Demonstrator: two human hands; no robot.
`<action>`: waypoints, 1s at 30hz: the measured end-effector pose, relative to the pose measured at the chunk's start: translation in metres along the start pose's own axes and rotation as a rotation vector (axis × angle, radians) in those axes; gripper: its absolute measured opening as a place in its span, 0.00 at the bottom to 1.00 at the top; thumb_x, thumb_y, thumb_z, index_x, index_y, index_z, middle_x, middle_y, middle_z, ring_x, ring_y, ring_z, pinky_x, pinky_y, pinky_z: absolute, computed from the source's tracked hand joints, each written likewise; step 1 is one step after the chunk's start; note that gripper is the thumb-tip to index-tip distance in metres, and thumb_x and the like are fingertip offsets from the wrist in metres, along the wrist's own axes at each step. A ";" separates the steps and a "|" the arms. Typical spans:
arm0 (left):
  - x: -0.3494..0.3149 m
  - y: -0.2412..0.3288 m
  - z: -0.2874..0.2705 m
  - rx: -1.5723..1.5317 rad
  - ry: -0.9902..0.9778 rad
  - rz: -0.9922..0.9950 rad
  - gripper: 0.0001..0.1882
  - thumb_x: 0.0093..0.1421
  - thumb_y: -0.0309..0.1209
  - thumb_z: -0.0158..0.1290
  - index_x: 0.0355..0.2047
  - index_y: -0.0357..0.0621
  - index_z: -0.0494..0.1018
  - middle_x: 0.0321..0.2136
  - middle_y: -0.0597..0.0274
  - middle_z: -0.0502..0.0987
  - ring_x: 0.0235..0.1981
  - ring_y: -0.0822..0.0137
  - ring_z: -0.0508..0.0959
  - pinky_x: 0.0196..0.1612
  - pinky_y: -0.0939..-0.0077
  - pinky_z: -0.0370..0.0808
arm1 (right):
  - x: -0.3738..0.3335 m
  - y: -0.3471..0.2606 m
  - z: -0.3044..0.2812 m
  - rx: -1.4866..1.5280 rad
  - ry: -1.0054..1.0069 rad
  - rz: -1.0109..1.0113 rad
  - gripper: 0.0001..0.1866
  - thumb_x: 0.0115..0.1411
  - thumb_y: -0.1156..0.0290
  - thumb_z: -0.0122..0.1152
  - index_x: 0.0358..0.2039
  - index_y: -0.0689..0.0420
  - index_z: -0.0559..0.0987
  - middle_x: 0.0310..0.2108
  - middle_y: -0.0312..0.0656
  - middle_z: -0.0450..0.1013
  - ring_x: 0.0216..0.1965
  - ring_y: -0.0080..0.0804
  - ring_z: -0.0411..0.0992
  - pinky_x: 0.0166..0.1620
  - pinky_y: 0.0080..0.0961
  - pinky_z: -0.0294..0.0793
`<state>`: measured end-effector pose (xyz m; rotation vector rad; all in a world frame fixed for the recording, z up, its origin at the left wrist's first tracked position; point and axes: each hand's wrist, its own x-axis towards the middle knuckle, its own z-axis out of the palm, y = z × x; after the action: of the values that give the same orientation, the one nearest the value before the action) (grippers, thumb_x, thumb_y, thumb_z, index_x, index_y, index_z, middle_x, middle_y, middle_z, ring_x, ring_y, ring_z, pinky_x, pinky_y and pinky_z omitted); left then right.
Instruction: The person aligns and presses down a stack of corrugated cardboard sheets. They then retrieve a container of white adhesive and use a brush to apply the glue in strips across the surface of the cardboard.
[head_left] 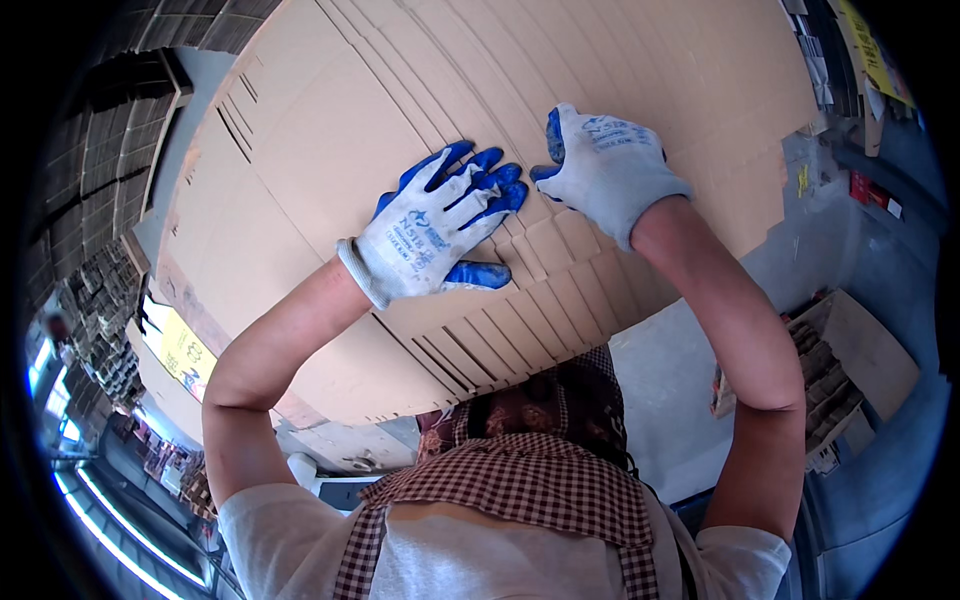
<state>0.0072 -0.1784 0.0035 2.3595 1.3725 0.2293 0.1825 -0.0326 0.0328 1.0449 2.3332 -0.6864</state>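
A broad spread of brown corrugated cardboard [300,200] lies in front of me, with rows of cut slots and overlapping strip edges across its middle and near side. My left hand [430,225], in a white glove with blue-coated fingers, rests on it palm down. Its fingers are stretched out and the thumb points right. To the right, my right hand [605,165] wears a matching glove and is closed over the cardboard, its back turned up. Its curled fingers are mostly hidden, and whatever they may hold cannot be made out.
Stacks of cardboard [100,170] stand along the left. An open cardboard box [850,350] with brown pieces inside sits on the floor at right. A yellow printed sheet [182,350] lies by the cardboard's left edge. A small red box [872,192] is at far right.
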 end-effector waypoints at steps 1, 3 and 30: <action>0.000 0.000 0.000 -0.007 0.003 0.001 0.44 0.58 0.65 0.46 0.62 0.43 0.68 0.62 0.53 0.68 0.66 0.51 0.64 0.69 0.51 0.57 | 0.001 0.000 -0.002 0.010 -0.020 -0.004 0.21 0.61 0.57 0.62 0.47 0.59 0.74 0.40 0.51 0.80 0.44 0.47 0.79 0.49 0.47 0.77; -0.001 0.000 -0.001 -0.022 0.007 0.002 0.43 0.58 0.65 0.47 0.61 0.42 0.69 0.62 0.53 0.69 0.66 0.51 0.65 0.68 0.51 0.58 | 0.002 0.001 -0.003 0.022 -0.048 -0.007 0.21 0.61 0.57 0.61 0.48 0.59 0.74 0.40 0.51 0.80 0.44 0.47 0.80 0.48 0.47 0.77; -0.001 0.005 0.021 -0.038 -0.008 0.067 0.43 0.58 0.66 0.46 0.66 0.53 0.64 0.67 0.58 0.63 0.70 0.55 0.58 0.72 0.47 0.49 | 0.010 -0.004 -0.004 -0.021 -0.034 0.040 0.22 0.62 0.55 0.62 0.47 0.59 0.76 0.40 0.51 0.79 0.46 0.45 0.79 0.53 0.44 0.75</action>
<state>0.0176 -0.1862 -0.0131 2.3748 1.2758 0.2620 0.1729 -0.0269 0.0307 1.0601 2.2794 -0.6579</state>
